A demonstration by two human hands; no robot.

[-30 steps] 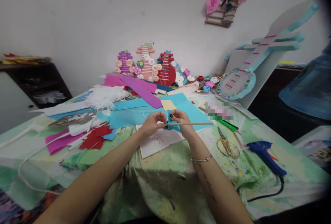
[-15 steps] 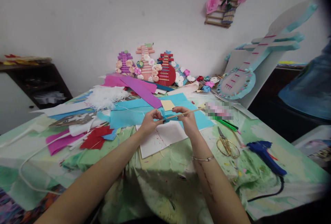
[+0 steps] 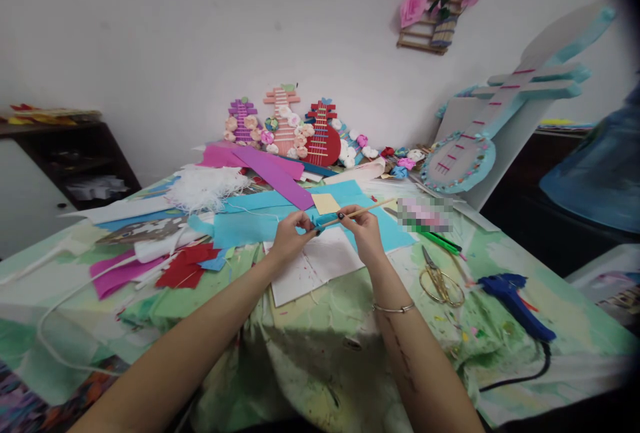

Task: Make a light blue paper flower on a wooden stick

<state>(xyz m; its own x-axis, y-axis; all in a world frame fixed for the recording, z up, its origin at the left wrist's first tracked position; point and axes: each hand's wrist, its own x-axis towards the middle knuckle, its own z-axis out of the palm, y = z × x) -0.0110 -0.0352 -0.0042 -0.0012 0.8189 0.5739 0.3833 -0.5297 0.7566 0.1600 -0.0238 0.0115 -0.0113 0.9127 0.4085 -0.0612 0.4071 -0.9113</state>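
Above the counter (image 3: 367, 293), the left hand (image 3: 289, 238) pinches blue paper (image 3: 327, 217) at the wooden stick (image 3: 369, 207)'s near-left end. The right hand (image 3: 367, 231), nearer its middle, pinches the stick, whose long axis slants toward far right.

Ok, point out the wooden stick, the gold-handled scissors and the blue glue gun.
Wooden stick (image 3: 374, 207): head view, on its bare shaft.
Gold-handled scissors (image 3: 437, 277): head view, where blades meet handles.
Blue glue gun (image 3: 518, 303): head view, on its handle's upper part.
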